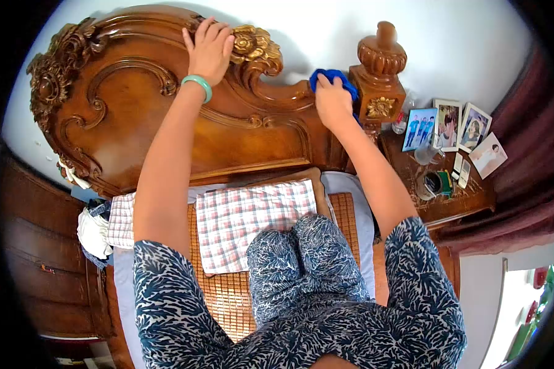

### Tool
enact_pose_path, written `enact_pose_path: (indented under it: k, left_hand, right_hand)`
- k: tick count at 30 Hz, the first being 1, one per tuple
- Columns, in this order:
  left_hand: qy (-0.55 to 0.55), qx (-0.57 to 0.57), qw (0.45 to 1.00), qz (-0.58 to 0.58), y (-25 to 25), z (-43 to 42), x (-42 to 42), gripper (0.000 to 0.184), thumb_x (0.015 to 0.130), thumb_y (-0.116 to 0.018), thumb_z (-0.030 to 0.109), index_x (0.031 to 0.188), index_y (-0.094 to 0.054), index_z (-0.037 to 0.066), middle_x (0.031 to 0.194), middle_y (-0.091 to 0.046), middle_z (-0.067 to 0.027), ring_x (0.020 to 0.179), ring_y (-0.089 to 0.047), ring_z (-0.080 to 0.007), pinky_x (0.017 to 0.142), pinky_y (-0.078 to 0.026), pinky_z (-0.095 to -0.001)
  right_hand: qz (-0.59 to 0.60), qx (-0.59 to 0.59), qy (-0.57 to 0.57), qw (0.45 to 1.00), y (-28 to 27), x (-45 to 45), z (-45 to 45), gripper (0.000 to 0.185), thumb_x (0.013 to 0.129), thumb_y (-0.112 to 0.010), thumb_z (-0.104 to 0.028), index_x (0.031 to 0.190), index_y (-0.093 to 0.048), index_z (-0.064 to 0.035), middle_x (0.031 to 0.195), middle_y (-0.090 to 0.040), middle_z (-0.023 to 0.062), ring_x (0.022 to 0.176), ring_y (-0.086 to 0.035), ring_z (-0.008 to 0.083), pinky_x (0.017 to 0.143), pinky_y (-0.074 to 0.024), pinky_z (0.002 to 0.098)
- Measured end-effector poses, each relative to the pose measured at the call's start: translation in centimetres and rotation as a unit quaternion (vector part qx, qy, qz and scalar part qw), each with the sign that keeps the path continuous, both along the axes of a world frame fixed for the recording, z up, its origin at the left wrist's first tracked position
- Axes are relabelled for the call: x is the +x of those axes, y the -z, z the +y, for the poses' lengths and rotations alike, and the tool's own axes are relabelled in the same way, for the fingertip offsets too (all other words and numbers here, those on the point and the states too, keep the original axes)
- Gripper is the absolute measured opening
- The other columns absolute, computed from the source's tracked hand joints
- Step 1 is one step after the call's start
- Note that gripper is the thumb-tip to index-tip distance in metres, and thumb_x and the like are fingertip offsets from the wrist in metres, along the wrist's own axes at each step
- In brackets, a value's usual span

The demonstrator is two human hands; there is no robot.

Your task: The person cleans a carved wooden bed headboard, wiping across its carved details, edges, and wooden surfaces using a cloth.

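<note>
A carved wooden headboard (148, 117) with gilded flower carving (252, 44) spans the wall in front of me. My left hand (209, 52), with a green bangle (198, 86) at the wrist, rests on its top edge, just left of the gold carving. The fingers are spread and hold nothing. Farther right, my right hand (333, 101) grips a bright blue cloth (345, 85) against the headboard's lower right end, beside the carved bedpost (380, 74). Part of the cloth is hidden under the hand.
I kneel on a bed with a bamboo mat (224, 301) and a checked pillow (252, 218). To the right, a nightstand (474, 197) bears several framed photos (447, 123), a glass pitcher (428, 150) and a dark cup (429, 184). A dark curtain (523, 166) hangs beyond. Clothes (94, 230) lie at left.
</note>
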State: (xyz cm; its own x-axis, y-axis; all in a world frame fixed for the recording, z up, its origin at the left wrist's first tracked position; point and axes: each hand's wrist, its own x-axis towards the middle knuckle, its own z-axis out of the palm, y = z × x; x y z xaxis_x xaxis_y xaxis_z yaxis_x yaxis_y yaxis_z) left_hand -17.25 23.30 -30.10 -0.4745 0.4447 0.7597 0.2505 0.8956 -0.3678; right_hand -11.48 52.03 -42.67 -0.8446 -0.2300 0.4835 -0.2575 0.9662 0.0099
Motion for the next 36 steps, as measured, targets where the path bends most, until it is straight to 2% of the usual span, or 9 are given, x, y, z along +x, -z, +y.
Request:
enact_pose_path:
  k: [5,11,14,15,20,21,29,31,36]
  left_hand:
    - [-0.018,0.008,0.999,-0.046,-0.5,0.4,0.6,0.035,0.109,-0.038,0.032,0.131,-0.06,0.015,0.144,-0.051,-0.0015,0.149,-0.028,-0.0247,0.123,-0.004,-0.0677]
    - [-0.035,-0.024,0.993,-0.109,-1.2,0.4,1.7,0.039,0.109,-0.04,0.029,0.143,-0.053,0.014,0.152,-0.046,-0.0012,0.154,-0.02,-0.0235,0.124,-0.004,-0.0656]
    - [-0.044,-0.039,0.991,-0.12,-1.5,0.3,2.6,0.041,0.108,-0.045,0.025,0.147,-0.05,0.014,0.155,-0.044,-0.0003,0.154,-0.02,-0.023,0.124,-0.005,-0.0652]
    - [-0.044,-0.04,0.991,-0.12,-1.6,0.4,2.6,0.041,0.107,-0.047,0.024,0.147,-0.05,0.014,0.155,-0.044,-0.0001,0.154,-0.02,-0.0229,0.125,-0.006,-0.065]
    - [-0.053,-0.034,0.992,-0.109,-2.1,1.0,3.3,0.042,0.106,-0.049,0.021,0.147,-0.049,0.014,0.155,-0.043,-0.0006,0.154,-0.021,-0.0222,0.125,-0.007,-0.0638]
    - [-0.065,-0.039,0.991,-0.115,-1.9,1.2,3.5,0.043,0.106,-0.05,0.02,0.148,-0.049,0.014,0.156,-0.043,-0.0006,0.154,-0.021,-0.0223,0.126,-0.008,-0.0621]
    - [0.085,0.098,0.987,-0.096,-0.2,-2.9,11.0,0.057,0.094,-0.059,-0.004,0.147,-0.051,0.018,0.154,-0.042,-0.0109,0.146,-0.036,-0.0332,0.124,-0.026,-0.05]
    - [0.103,0.311,0.932,-0.156,3.0,-5.3,10.9,0.052,0.089,-0.059,-0.008,0.137,-0.058,0.012,0.148,-0.047,-0.0154,0.135,-0.047,-0.0368,0.116,-0.036,-0.0489]
    - [0.098,0.493,0.844,-0.188,9.5,-7.3,11.6,0.05,0.087,-0.055,-0.013,0.132,-0.061,0.006,0.135,-0.055,-0.0148,0.127,-0.054,-0.0314,0.108,-0.045,-0.0399]
  right_hand:
    - [0.025,0.008,-0.003,1.0,3.1,0.8,1.3,0.055,0.084,-0.062,0.0,0.138,-0.055,0.0023,0.16,-0.037,0.0007,0.11,-0.057,0.0356,0.075,-0.0625,0.0395]
    - [0.048,0.026,-0.006,0.998,3.9,1.7,2.7,0.059,0.08,-0.062,0.004,0.139,-0.057,-0.003,0.162,-0.034,-0.0055,0.101,-0.058,0.0308,0.075,-0.061,0.0384]
    - [0.031,-0.165,-0.099,0.981,4.7,2.7,3.6,0.055,0.082,-0.058,0.007,0.136,-0.059,-0.0012,0.153,-0.049,0.0044,0.109,-0.06,0.0337,0.092,-0.0559,0.0412]
    - [0.084,-0.417,-0.167,0.889,9.2,2.1,3.2,0.048,0.084,-0.055,0.007,0.131,-0.061,0.0022,0.143,-0.058,0.0143,0.113,-0.061,0.0351,0.104,-0.0479,0.0405]
    - [0.032,-0.692,-0.095,0.715,13.5,3.3,-2.6,0.041,0.089,-0.055,0.004,0.13,-0.057,0.0098,0.134,-0.058,0.0238,0.127,-0.056,0.0377,0.109,-0.0406,0.0394]
    - [0.125,-0.532,-0.012,0.837,13.2,3.7,-5.6,0.044,0.089,-0.057,0.004,0.133,-0.054,0.0087,0.14,-0.051,0.0259,0.128,-0.053,0.0388,0.109,-0.0413,0.0403]
    - [0.06,-0.324,0.03,0.944,13.2,3.3,-7.3,0.048,0.086,-0.062,0.003,0.134,-0.057,-0.0053,0.142,-0.052,0.0085,0.116,-0.055,0.0393,0.089,-0.0546,0.0476]
    - [0.089,-0.27,0.026,0.958,14.1,2.9,-7.0,0.049,0.084,-0.063,0.003,0.133,-0.058,-0.0066,0.139,-0.054,0.0036,0.108,-0.057,0.0363,0.079,-0.0581,0.0444]
    - [0.074,-0.228,-0.018,0.971,14.0,3.5,-9.2,0.051,0.084,-0.064,0.002,0.133,-0.058,-0.0061,0.138,-0.054,0.0057,0.108,-0.058,0.0369,0.074,-0.0599,0.0432]
